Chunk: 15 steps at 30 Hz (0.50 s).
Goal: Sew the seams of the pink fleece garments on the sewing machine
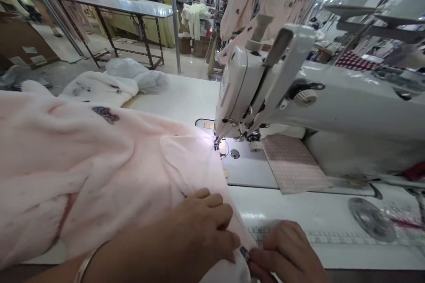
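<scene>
Soft pink fleece fabric (133,172), with a small printed figure, spreads over the left side of the sewing table. Its right edge runs under the presser foot (217,143) of a white sewing machine (245,88), where a lamp lights the cloth. My left hand (206,225), a bracelet on its wrist, rests on the fabric near the front with its fingers curled and closed on it. Close by on the right, my right hand (288,252) pinches the fabric's edge between thumb and fingers. A small dark print shows between the two hands.
A pink checked cloth (295,163) lies beneath the machine arm. A printed ruler strip (325,236) and a clear round disc (372,219) are at the front right. White fabric (99,86) and a plastic bag (142,75) sit behind the fleece. Beyond stands a metal-legged table (133,6).
</scene>
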Motion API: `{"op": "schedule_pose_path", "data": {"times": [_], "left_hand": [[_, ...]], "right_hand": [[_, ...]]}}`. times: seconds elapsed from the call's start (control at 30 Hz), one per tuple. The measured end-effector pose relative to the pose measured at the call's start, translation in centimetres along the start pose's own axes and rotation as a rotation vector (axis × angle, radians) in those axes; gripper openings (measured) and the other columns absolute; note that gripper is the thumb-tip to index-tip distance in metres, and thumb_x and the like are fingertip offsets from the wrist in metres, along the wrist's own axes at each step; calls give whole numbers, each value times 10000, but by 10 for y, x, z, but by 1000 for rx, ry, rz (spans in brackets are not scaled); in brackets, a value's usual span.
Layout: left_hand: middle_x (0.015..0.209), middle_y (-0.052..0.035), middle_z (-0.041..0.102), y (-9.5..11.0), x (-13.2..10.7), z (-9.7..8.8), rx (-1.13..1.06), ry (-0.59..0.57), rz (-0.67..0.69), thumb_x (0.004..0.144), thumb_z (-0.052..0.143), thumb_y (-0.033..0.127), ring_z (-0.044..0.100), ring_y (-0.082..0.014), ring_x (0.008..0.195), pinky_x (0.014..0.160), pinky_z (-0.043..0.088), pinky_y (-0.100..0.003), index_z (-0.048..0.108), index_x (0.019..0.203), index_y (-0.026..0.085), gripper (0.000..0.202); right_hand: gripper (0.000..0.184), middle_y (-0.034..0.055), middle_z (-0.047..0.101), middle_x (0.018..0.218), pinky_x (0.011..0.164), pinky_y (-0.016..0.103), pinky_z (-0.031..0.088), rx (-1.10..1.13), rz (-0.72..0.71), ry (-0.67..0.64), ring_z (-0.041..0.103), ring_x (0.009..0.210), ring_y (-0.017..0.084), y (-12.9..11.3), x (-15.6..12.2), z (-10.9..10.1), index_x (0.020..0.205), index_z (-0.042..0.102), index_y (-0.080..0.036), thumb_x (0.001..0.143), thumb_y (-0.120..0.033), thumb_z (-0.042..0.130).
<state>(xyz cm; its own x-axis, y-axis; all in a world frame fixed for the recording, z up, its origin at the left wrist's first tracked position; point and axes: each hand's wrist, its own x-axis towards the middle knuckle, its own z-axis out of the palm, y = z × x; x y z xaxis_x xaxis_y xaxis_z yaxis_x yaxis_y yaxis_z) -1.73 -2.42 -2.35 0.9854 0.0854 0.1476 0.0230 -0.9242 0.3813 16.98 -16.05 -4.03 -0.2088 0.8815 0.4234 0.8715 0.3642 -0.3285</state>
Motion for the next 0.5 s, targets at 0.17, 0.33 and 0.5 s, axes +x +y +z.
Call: {"op": "schedule_pose_path", "data": {"times": [0.17,0.33,0.5], "left_hand": [[840,17,533,3,0,-6,17,-71,-18,860,574,241,449,-173,809,733,318,-318,554,963,238,105],[796,-2,535,-2,11,-8,-1,10,-178,875,487,137,469,-166,729,644,381,-289,563,912,198,104],[1148,-140,523,-18,16,-6,312,145,-415,884,506,336,433,-308,1117,933,333,-514,542,1013,130,246]], "right_hand": [[117,1,546,647,595,289,361,40,-7,-7,472,614,133,2,9,-8,897,557,-173,813,-95,529],[176,7,520,646,581,302,322,-88,-146,-95,436,602,138,5,25,-4,983,580,-150,848,-116,472],[154,2,487,615,590,313,305,-75,-187,-154,392,608,139,7,31,3,812,608,-158,830,-101,466]]}}
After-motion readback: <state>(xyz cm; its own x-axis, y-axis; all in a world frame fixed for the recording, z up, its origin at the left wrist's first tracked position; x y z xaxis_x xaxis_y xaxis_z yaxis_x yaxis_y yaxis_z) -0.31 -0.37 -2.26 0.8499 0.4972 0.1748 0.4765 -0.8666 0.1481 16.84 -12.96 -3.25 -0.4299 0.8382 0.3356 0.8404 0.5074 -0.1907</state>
